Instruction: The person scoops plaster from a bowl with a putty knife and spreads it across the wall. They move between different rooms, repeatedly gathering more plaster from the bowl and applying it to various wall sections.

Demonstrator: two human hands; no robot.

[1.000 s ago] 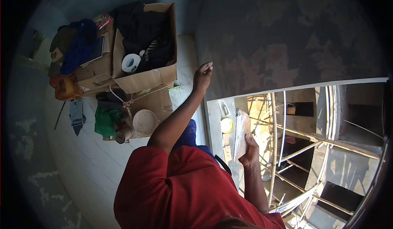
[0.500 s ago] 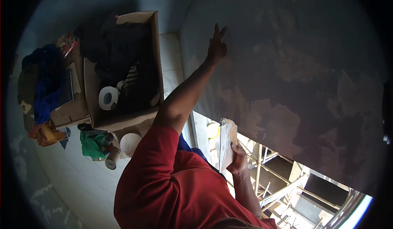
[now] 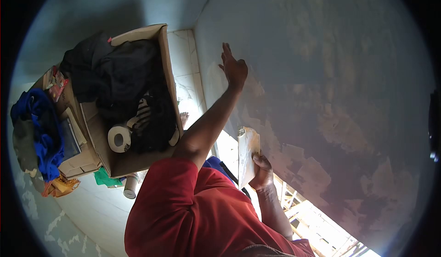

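My left hand [image 3: 236,73] is raised beside the patchy grey wall [image 3: 317,64] at the end of a stretched arm. Some of its fingers point up and others look curled; whatever they may grip is hidden behind the hand. Lower down, my right hand [image 3: 262,173] grips a flat, pale board [image 3: 248,151] by its lower part, thumb on its face. The board stands tilted near the wall and has a rough, brownish-smeared top edge. Pale, irregular patches of filler mark the wall close to both hands.
A cardboard box [image 3: 163,41] at left holds dark clothing [image 3: 124,64] and a white roll [image 3: 119,139]. Blue cloth [image 3: 46,124] and orange cloth [image 3: 62,185] lie beside it. A bare foot [image 3: 184,118] shows on the tiles. Bright scaffold poles [image 3: 298,220] stand below the wall's edge.
My left hand has come lower and a little left, with its fingers turned differently. My right hand still grips the board. The view has shifted, and less scaffolding shows.
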